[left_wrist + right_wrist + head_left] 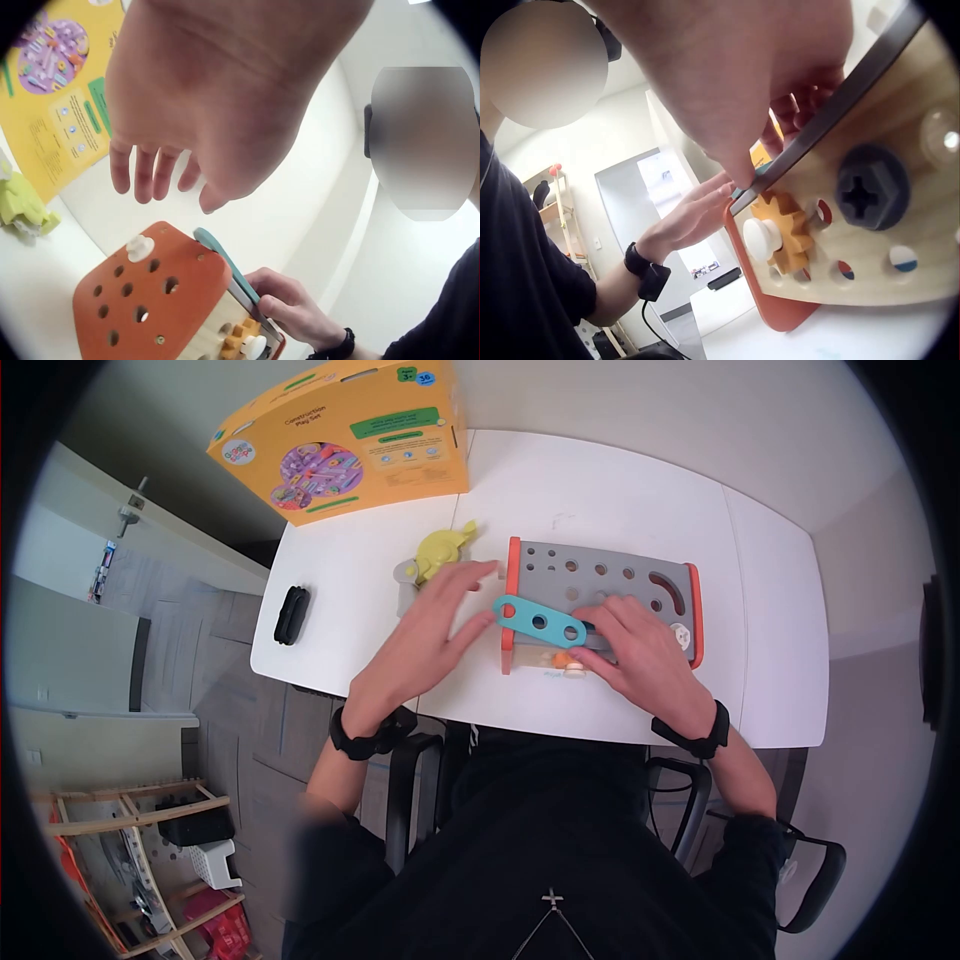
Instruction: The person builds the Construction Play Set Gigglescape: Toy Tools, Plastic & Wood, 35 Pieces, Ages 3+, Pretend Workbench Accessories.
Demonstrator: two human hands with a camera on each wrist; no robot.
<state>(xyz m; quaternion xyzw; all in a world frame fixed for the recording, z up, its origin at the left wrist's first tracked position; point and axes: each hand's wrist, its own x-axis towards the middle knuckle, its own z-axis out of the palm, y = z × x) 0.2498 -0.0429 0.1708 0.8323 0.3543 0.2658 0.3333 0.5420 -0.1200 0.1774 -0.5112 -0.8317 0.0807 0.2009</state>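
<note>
A teal strip with several holes (522, 616) lies slantwise over the front left of the toy workbench's grey top (585, 555). My right hand (650, 660) pinches the strip's right end. Beside its other end, my left hand (425, 625) hovers with fingers spread and nothing in them; whether the thumb touches the strip is unclear. In the left wrist view, a white knob (139, 248) sits on the workbench's orange side panel (187, 307). The right wrist view shows an orange gear (791, 232) and a dark blue hex-headed screw (874, 187) on the wooden front.
A yellow-green toy piece (438, 553) lies left of the workbench. The large yellow box (420, 465) stands at the back left of the white table (470, 705). A black case (291, 616) rests near the left edge. A white round piece (682, 636) is at the workbench's right.
</note>
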